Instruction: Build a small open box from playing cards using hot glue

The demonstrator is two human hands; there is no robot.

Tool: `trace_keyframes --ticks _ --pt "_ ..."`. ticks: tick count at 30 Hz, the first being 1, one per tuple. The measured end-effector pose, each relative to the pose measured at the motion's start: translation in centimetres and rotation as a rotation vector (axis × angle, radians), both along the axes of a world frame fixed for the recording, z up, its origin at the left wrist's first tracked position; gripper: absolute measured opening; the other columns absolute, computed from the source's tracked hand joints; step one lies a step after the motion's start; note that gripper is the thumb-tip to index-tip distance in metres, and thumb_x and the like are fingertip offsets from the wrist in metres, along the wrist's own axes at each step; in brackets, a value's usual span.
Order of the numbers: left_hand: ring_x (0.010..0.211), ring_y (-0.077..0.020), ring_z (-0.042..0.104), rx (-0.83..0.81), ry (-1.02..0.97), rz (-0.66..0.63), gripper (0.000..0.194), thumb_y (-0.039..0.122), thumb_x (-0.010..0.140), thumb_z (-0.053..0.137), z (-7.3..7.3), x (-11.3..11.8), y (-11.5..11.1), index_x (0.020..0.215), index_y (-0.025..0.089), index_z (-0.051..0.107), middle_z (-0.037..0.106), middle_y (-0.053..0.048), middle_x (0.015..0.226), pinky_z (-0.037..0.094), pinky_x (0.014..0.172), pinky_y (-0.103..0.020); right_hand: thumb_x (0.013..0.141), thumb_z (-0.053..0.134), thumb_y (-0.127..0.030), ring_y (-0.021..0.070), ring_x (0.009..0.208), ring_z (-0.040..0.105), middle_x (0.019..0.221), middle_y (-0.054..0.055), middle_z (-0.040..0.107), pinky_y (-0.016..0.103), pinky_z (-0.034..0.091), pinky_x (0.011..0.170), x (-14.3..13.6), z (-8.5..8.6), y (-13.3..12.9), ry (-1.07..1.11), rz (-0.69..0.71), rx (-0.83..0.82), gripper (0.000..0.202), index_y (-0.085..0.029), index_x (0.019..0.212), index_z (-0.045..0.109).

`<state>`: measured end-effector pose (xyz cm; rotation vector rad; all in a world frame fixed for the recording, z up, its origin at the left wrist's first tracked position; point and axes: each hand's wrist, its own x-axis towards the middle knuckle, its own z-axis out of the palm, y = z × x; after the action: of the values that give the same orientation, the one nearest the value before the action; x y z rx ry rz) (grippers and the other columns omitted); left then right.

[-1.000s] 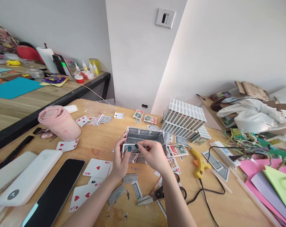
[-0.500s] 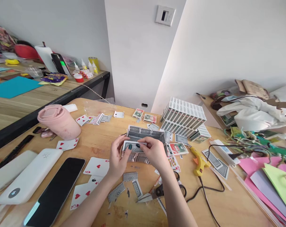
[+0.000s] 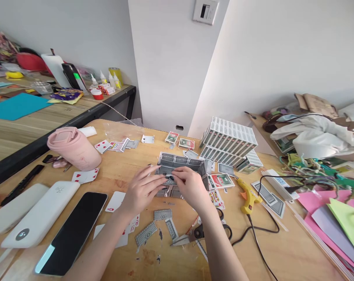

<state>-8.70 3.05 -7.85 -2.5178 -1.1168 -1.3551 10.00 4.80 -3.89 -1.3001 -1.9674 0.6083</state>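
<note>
A small open-topped box made of grey-backed playing cards stands mid-table, in front of me. My left hand reaches over its near left corner, fingers stretched out with gaps between them and their tips close to my right fingertips. At the near side of the box, my right hand is closed in a pinch on a grey-backed playing card. Fingers cover most of that card. Cut card pieces lie in front of the box, beside black-handled scissors partly under my right forearm.
A yellow glue gun with a black cord lies at right, near a white power strip. Behind it rises a stack of card-built blocks. To the left are a phone, a white power bank and a pink cup.
My left hand has shifted left and let its thumb-side grip on the card go, fingers now straightened. The card has dropped lower and is mostly hidden. My right hand keeps its pinch.
</note>
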Motion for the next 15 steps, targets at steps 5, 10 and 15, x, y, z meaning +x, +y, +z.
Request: trace_keyframes --ticks 5,10,15 --pt "0.107 -0.0196 0.063 -0.016 0.015 -0.021 0.018 0.013 0.082 0.063 0.4 -0.1 0.3 0.097 0.022 0.067 0.074 0.001 0.09 0.046 0.099 -0.044 0.084 0.058 -0.013 0.0199 0.09 0.066 0.095 0.008 0.073 0.032 0.054 0.082 0.1 0.2 -1.8 -0.139 0.092 0.183 0.017 -0.018 0.089 0.074" --pt "0.098 -0.0186 0.068 0.018 0.099 -0.019 0.013 0.014 0.086 0.058 1.6 -0.2 0.2 0.093 0.019 0.068 0.075 -0.003 0.091 0.048 0.097 -0.043 0.085 0.05 -0.004 0.0211 0.089 0.067 0.101 0.011 0.072 0.031 0.055 0.081 0.0 -1.0 -2.9 -0.292 0.077 0.371 0.026 -0.014 0.098 0.071" --pt "0.095 -0.0183 0.069 -0.019 0.136 -0.035 0.016 0.009 0.085 0.055 1.7 -0.2 0.3 0.087 0.019 0.068 0.075 -0.002 0.088 0.047 0.098 -0.045 0.083 0.044 0.0 0.0179 0.08 0.067 0.093 0.008 0.073 0.027 0.054 0.074 0.3 -2.1 -2.7 -0.265 0.072 0.465 0.032 -0.015 0.096 0.069"
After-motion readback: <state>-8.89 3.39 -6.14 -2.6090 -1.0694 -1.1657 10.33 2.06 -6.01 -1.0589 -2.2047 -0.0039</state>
